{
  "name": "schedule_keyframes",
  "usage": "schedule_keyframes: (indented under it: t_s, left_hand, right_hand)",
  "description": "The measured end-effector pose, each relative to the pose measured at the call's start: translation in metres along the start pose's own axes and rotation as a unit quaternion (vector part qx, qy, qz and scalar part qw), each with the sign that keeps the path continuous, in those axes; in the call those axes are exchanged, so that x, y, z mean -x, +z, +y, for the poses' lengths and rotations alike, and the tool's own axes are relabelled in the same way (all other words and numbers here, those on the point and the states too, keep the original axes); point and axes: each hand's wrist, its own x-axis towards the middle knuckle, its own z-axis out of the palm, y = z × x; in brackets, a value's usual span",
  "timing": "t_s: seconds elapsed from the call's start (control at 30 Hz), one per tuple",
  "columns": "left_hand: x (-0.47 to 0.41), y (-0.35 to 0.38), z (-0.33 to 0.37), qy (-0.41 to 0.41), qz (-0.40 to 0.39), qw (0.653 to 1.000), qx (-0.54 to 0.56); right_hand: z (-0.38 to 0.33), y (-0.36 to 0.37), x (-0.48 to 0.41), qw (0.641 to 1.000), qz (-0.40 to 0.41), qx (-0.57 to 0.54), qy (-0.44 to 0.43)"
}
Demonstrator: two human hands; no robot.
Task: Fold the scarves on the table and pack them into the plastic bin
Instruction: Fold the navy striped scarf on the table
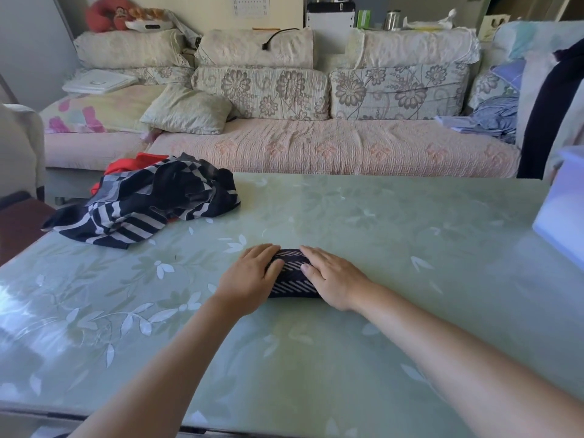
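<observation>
A small folded dark scarf with thin white stripes [291,276] lies on the table's middle. My left hand [252,276] rests flat on its left side and my right hand [331,278] lies flat on its right side, fingers pressing down on the cloth. A loose heap of dark navy and grey striped scarves [148,200] sits at the table's far left, with a red scarf [136,164] showing behind it. The translucent plastic bin [562,213] stands at the right edge, only partly in view.
The table [379,232] has a pale green glossy top with a white leaf pattern. A sofa with floral cushions [316,143] runs along the far side. A dark brown chair seat [19,222] stands at the left.
</observation>
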Motion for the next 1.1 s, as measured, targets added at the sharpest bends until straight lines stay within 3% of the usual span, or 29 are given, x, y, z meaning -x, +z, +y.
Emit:
schedule_keyframes:
  t_s: [0.1, 0.17, 0.27, 0.33, 0.43, 0.67, 0.87, 1.1]
  left_hand:
    - [0.000, -0.005, -0.008, -0.059, -0.025, 0.997, 0.043]
    - [0.000, -0.008, -0.006, -0.039, -0.010, 0.999, -0.032]
    - [0.002, -0.015, 0.002, 0.054, 0.036, 0.994, -0.093]
    - [0.008, -0.019, 0.004, 0.080, -0.006, 0.993, -0.083]
    - [0.012, -0.021, 0.002, 0.090, -0.071, 0.989, -0.091]
    - [0.007, -0.006, 0.017, 0.096, -0.074, 0.990, -0.065]
    - [-0.006, 0.038, 0.085, 0.148, -0.068, 0.987, -0.002]
    - [-0.046, 0.104, 0.203, 0.218, -0.103, 0.970, 0.045]
  right_hand:
    - [-0.002, 0.000, 0.002, 1.000, 0.004, 0.025, 0.000]
    - [-0.006, -0.002, 0.002, 0.997, 0.028, 0.070, -0.009]
    - [-0.010, -0.003, 0.004, 0.996, 0.030, 0.067, -0.050]
    - [-0.011, -0.002, 0.006, 0.997, -0.012, 0.065, -0.050]
    - [-0.012, 0.002, 0.007, 0.997, -0.006, 0.068, -0.034]
    - [0.011, -0.007, 0.021, 0.998, 0.009, 0.037, -0.043]
    - [0.077, -0.038, 0.074, 0.996, 0.047, 0.065, -0.044]
    - [0.169, -0.089, 0.159, 0.989, 0.105, 0.093, 0.051]
